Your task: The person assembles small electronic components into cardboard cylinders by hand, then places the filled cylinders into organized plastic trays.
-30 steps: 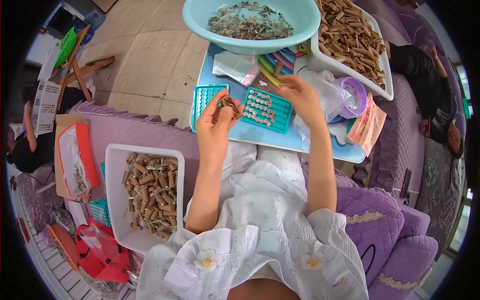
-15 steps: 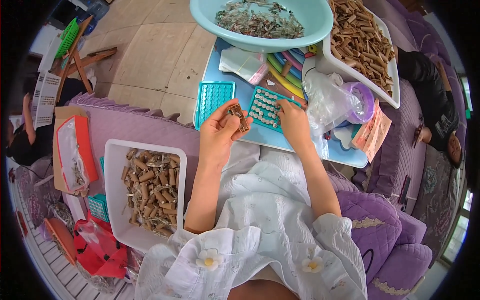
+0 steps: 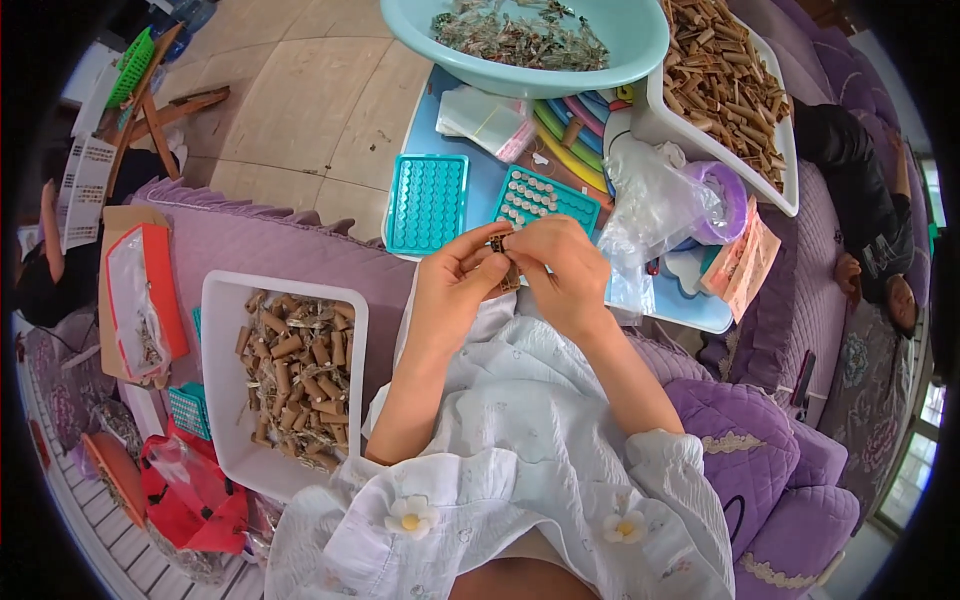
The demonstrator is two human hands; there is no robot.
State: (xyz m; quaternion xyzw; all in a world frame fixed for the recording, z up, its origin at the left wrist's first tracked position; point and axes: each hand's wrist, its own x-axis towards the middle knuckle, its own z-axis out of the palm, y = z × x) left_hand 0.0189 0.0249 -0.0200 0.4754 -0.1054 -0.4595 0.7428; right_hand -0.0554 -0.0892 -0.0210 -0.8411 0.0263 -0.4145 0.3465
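Note:
My left hand (image 3: 462, 288) is closed around a small brown rectangular piece with a dark patterned face (image 3: 511, 277), held above my lap. The fingers of my right hand (image 3: 566, 272) are pinched together at the top of this piece. Whatever they grip, if anything, is hidden. Just beyond my hands lies a teal tray (image 3: 577, 209) with rows of small white round pieces, partly covered by the right hand. Left of it sits a second teal tray (image 3: 428, 204) with rows of round hollows.
Past the trays stand a light-blue basin (image 3: 530, 82) of small wrapped items and a white bin (image 3: 655, 105) of brown tubes. Clear plastic bags (image 3: 640, 215) lie right. Another white bin (image 3: 212, 375) with brown rolls is at my left. A person (image 3: 880, 220) sits far right.
My right hand has left the tray of white pieces and come left and nearer, to the brown piece. My left hand has moved slightly right and turned the piece.

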